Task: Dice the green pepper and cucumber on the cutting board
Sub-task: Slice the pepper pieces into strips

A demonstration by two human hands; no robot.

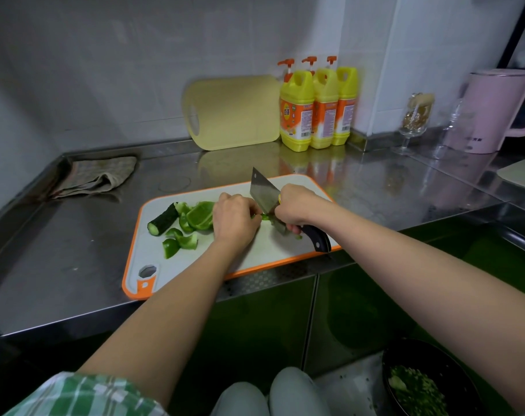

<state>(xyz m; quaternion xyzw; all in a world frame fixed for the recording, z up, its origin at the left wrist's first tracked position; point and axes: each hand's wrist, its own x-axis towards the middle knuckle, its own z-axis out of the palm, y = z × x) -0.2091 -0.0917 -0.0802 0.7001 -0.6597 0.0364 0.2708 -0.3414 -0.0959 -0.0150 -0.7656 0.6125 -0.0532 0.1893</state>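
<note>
A white cutting board with an orange rim lies on the steel counter. On its left part sit a dark cucumber piece and several green pepper chunks. My left hand curls over a small green pepper piece and holds it down on the board. My right hand grips the black handle of a cleaver, whose blade stands right beside my left fingers, over that piece.
A yellow board leans on the back wall beside three yellow soap bottles. A grey rag lies at the left. Wine glasses and a pink kettle stand at the right. A black bowl of diced greens sits low right.
</note>
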